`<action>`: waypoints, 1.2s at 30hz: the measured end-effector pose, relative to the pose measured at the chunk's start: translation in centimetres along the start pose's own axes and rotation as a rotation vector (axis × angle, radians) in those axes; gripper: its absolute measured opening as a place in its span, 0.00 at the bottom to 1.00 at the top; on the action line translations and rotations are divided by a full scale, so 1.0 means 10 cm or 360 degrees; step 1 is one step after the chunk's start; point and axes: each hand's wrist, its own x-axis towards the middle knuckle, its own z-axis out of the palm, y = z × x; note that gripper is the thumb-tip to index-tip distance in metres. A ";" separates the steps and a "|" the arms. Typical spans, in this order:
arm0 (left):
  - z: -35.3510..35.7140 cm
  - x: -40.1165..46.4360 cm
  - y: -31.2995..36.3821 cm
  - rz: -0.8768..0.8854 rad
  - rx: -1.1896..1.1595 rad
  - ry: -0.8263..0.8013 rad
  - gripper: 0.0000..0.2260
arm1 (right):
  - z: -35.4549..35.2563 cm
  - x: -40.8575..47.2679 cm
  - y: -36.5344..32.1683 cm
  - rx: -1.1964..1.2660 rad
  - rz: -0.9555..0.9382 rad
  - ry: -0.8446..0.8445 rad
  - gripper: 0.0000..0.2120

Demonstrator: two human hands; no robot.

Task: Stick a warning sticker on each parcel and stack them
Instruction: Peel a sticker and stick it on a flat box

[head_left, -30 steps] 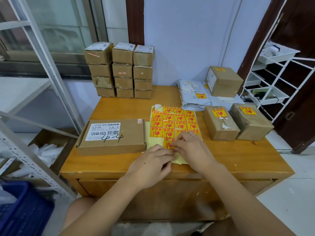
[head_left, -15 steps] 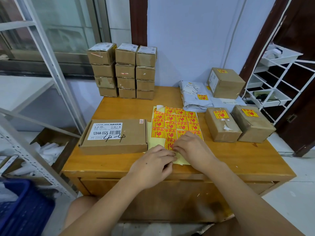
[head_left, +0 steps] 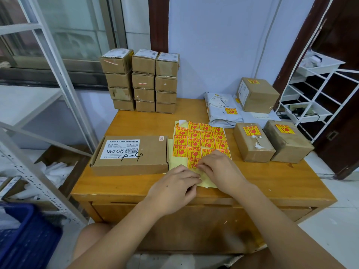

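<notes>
Wooden desk [head_left: 136, 123] — blue wall [head_left: 223, 45] behind.

Both forearms reach forward from the lower edge of the view, bare to the wrist, and converge toward the middle. The left hand [head_left: 172, 188] lies knuckles up with its fingers curled inward, fingertips pointing right and pressed down at the near edge of the sheet [head_left: 202, 179]. The right hand [head_left: 221, 171] lies just beside it, palm down, its fingertips bent and pinching a sticker [head_left: 193, 163].
</notes>
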 end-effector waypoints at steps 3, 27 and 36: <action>-0.01 0.00 0.00 0.0001 -0.0003 0.0003 0.13 | 0.00 0.00 0.00 0.0011 0.0022 0.0004 0.08; -0.04 0.00 0.02 -0.0071 -0.0011 -0.0066 0.15 | -0.10 0.11 0.01 0.0553 0.0520 -0.0054 0.05; -0.06 0.00 0.04 -0.0071 -0.0013 -0.0052 0.15 | -0.11 0.10 0.01 0.0876 0.0779 0.0171 0.07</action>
